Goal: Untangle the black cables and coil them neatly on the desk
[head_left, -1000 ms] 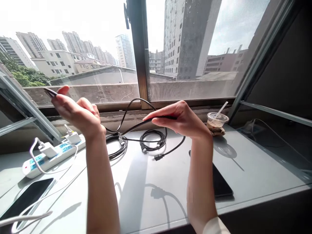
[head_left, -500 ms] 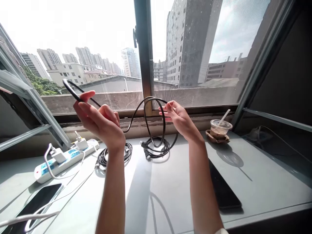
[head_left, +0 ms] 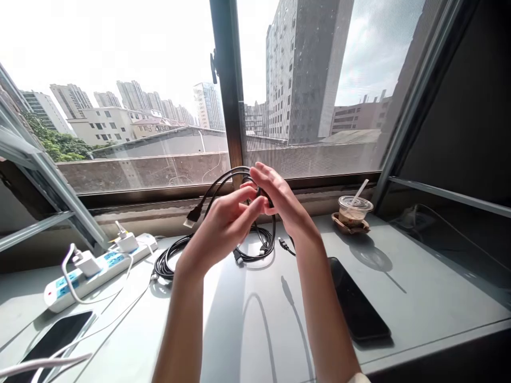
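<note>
A black HDMI cable is looped in the air between my two hands above the table. My left hand is closed, its fingers and thumb pinching the loops at their right side. My right hand meets it there, fingers bent around the same strands; the exact grip is partly hidden. One plug of the cable hangs out to the left, and another plug dangles beside my right wrist. Behind my hands, a coiled black cable lies on the table, with a second coil to its left.
A white power strip with chargers and white cords stands at the left, near a phone. On the right lie a black phone and a lidded drink cup with a straw in a holder. A window runs behind the table.
My left hand has moved right and down to meet my right hand, bringing its part of the cable into the loops. The view has shifted slightly right.
</note>
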Available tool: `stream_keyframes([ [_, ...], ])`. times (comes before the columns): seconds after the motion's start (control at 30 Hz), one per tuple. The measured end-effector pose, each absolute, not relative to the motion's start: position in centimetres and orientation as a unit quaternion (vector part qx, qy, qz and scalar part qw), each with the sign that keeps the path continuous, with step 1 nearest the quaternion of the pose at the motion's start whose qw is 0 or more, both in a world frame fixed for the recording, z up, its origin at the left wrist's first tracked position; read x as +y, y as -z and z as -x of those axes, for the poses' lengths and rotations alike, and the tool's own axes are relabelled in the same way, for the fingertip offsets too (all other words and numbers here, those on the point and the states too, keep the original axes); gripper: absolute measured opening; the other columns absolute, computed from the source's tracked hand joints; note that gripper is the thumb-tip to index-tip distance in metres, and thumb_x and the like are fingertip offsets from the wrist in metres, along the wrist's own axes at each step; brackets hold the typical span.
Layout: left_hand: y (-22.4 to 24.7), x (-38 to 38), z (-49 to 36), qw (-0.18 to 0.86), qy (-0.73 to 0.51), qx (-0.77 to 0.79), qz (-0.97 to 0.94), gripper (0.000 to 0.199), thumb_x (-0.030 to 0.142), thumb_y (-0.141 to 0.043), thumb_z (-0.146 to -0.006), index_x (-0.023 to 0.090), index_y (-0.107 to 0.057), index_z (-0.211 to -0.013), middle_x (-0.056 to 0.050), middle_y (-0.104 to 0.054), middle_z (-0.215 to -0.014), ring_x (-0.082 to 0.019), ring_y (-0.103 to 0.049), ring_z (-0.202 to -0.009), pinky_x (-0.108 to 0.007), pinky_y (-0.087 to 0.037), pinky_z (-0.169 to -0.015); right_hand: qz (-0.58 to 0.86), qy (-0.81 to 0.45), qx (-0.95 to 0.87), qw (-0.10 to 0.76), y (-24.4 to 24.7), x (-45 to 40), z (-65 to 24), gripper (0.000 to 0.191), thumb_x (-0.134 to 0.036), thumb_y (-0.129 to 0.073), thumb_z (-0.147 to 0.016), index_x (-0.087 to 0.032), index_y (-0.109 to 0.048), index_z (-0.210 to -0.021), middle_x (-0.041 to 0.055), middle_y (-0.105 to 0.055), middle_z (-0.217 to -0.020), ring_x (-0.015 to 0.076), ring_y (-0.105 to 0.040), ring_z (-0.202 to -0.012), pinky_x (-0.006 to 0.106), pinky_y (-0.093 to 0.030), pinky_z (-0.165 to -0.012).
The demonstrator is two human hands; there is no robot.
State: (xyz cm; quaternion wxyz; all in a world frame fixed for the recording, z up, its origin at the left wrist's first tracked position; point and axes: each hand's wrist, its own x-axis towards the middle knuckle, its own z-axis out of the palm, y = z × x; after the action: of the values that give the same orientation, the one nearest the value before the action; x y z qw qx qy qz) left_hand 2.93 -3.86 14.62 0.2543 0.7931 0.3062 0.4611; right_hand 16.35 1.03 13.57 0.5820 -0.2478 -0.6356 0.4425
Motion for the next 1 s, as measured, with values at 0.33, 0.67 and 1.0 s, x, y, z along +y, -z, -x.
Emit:
stream_keyframes([
  [0.33,-14.6,-3.0,-0.9,-0.046,-0.505,0.424,-0.75,0.054,0.032,-0.069,-0.07,0.022,-0.053,-0.121,-0.005,-0.062,-0.112,-0.021,-0.058,-0.1,-0.03,-0.047,-0.085,0.156,-0.278,-0.759,0.567,-13.5,0.3,-17.9,0.056,-0.009,-0.056,-0.08,-0.022,-0.046,-0.133,0.0023,-0.068,-0.096,0.0133,-0.065,-0.086,0.026,-0.051,-0.08],
  [0.67,-13.8,0.0,-1.6,0.221,-0.77,0.332,-0.498,0.047,0.031,-0.067,-0.069,0.018,-0.035,-0.037,0.007,-0.028,-0.031,-0.004,-0.021,-0.026,-0.023,-0.009,-0.031,0.235,-0.242,-0.691,0.639,-14.0,-0.5,-17.8,0.026,-0.033,-0.058,-0.086,-0.016,-0.066,-0.103,0.0007,-0.069,-0.076,0.0071,-0.059,-0.054,0.015,-0.043,-0.045],
  [1.0,-13.0,1.7,-3.0,0.462,-0.609,0.392,-0.512,0.036,0.036,-0.062,-0.076,0.016,-0.047,-0.05,0.002,-0.046,-0.046,-0.013,-0.062,-0.058,-0.017,-0.049,-0.06,0.236,-0.292,-0.488,0.788,-14.6,-1.1,-18.0,0.017,-0.027,-0.064,-0.077,-0.018,-0.065,-0.091,-0.0122,-0.039,-0.035,0.0045,-0.034,-0.025,0.015,-0.02,-0.025],
])
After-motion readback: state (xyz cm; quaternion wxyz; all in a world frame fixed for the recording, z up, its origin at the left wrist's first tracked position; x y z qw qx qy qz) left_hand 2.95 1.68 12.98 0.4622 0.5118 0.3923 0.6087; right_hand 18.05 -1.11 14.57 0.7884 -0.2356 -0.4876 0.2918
